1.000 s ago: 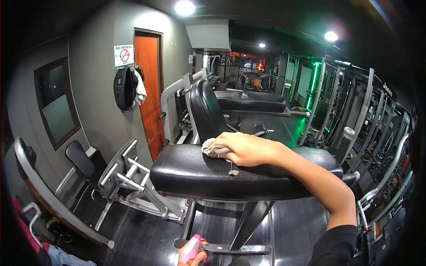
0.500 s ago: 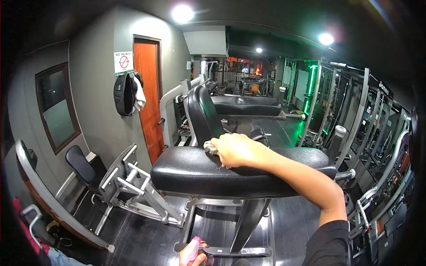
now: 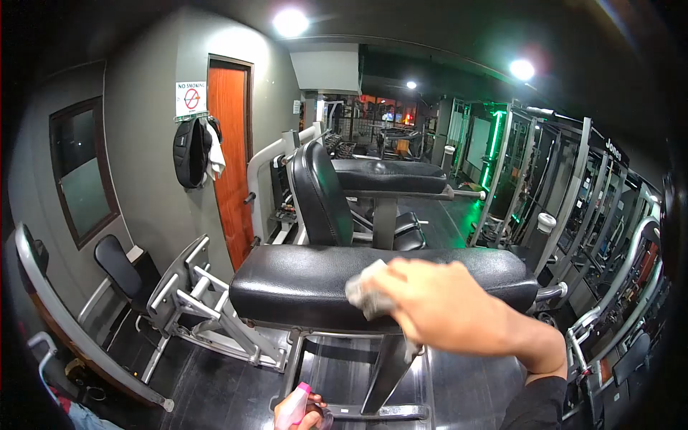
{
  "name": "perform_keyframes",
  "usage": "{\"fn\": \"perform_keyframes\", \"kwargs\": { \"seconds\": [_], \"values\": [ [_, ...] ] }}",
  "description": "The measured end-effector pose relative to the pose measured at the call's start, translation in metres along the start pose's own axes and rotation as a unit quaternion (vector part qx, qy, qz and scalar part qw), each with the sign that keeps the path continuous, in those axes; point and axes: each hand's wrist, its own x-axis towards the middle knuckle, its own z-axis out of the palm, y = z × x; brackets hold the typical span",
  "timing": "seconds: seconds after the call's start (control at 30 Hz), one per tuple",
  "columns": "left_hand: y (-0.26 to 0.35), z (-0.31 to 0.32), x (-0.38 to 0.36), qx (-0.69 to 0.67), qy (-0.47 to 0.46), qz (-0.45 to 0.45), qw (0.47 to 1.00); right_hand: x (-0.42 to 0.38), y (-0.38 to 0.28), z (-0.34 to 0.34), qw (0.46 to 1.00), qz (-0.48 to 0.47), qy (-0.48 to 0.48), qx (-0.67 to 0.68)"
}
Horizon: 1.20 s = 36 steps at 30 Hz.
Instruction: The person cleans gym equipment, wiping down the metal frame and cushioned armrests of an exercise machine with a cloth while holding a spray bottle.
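Surroundings: a second black padded bench (image 3: 390,174) is standing behind the near one, its upright backrest (image 3: 315,195) rising just past the pad's far edge. A grey plate-loaded machine frame (image 3: 204,297) is sitting low to the left, near the pad. A rack of cable machines (image 3: 573,193) is lining the right side, one with a green light strip glowing.
In the way: nothing is lying between the hand and the pad; the right forearm is crossing over the pad's near right corner and hiding it.
Wall: an orange door (image 3: 231,154) is standing shut, with a black backpack (image 3: 188,153) and a white towel (image 3: 214,159) hanging just beside it.
Writing: a sign (image 3: 190,99) above the backpack is reading "NO SMOKING"; "Jones" is showing on a machine header at right.
Right hand: the right hand (image 3: 441,304) is reaching in from lower right, palm down, motion-blurred, fingers clenched around a grey cloth (image 3: 365,290).
Cloth position: it is pressing on the front edge of the black seat pad (image 3: 301,283), right of centre.
Left hand: the left hand (image 3: 304,414) is hanging low at the bottom edge, fingers wrapped around a pink spray bottle (image 3: 292,408), above the dark floor (image 3: 215,390) and well apart from the pad.
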Motion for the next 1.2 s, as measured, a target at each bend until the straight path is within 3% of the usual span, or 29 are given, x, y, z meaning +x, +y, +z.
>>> {"fn": "perform_keyframes", "kwargs": {
  "seconds": [0.1, 0.17, 0.23, 0.3, 0.33, 0.37, 0.43, 0.57, 0.63, 0.67, 0.77, 0.9, 1.03, 1.07, 1.2],
  "values": [
    [0.017, 0.006, 0.003, 0.133, -0.093, 0.218, 0.962, 0.034, 0.023, 0.016, 0.985, -0.017, 0.172, 0.029],
    [0.024, 0.009, 0.006, 0.183, -0.104, 0.265, 0.941, 0.062, 0.036, 0.036, 0.972, -0.059, 0.225, 0.021],
    [0.027, 0.016, 0.004, 0.206, -0.101, 0.316, 0.92, 0.089, 0.069, 0.088, 0.984, -0.08, 0.144, 0.068],
    [0.028, 0.024, 0.001, 0.207, -0.094, 0.335, 0.915, 0.101, 0.064, 0.068, 0.991, 0.049, -0.099, 0.072],
    [0.028, 0.027, 0.001, 0.205, -0.084, 0.354, 0.909, 0.096, 0.067, 0.069, 0.993, -0.021, -0.061, 0.094],
    [0.025, 0.025, 0.001, 0.204, -0.086, 0.354, 0.909, 0.089, 0.063, 0.068, 0.994, -0.019, -0.061, 0.093],
    [0.017, 0.018, -0.001, 0.149, -0.134, 0.259, 0.945, 0.069, 0.049, 0.065, 0.998, 0.003, 0.011, 0.067],
    [0.029, 0.027, -0.009, 0.174, -0.088, 0.284, 0.939, 0.034, 0.036, 0.052, 0.999, -0.017, 0.036, 0.033],
    [0.034, 0.032, -0.013, 0.067, -0.027, 0.148, 0.986, 0.019, 0.029, 0.046, 0.997, -0.046, 0.049, 0.032],
    [0.031, 0.03, -0.011, 0.06, -0.024, 0.137, 0.989, 0.014, 0.028, 0.045, 0.995, -0.072, 0.065, 0.028],
    [0.017, 0.021, -0.003, 0.096, -0.059, 0.213, 0.97, 0.004, 0.029, 0.049, 0.985, -0.124, 0.123, 0.012],
    [0.008, 0.019, 0.006, 0.109, -0.087, 0.263, 0.955, -0.013, 0.028, 0.048, 0.984, -0.12, 0.129, -0.022],
    [0.008, 0.025, 0.012, 0.114, -0.09, 0.284, 0.948, -0.047, 0.038, 0.033, 0.991, -0.056, 0.12, -0.03],
    [-0.004, 0.01, 0.013, 0.022, -0.137, 0.181, 0.974, -0.056, 0.042, 0.026, 0.994, -0.024, 0.106, -0.025],
    [0.002, 0.022, 0.021, 0.076, -0.12, 0.212, 0.967, -0.102, 0.067, 0.006, 0.985, 0.134, 0.089, -0.065]
  ]
}}
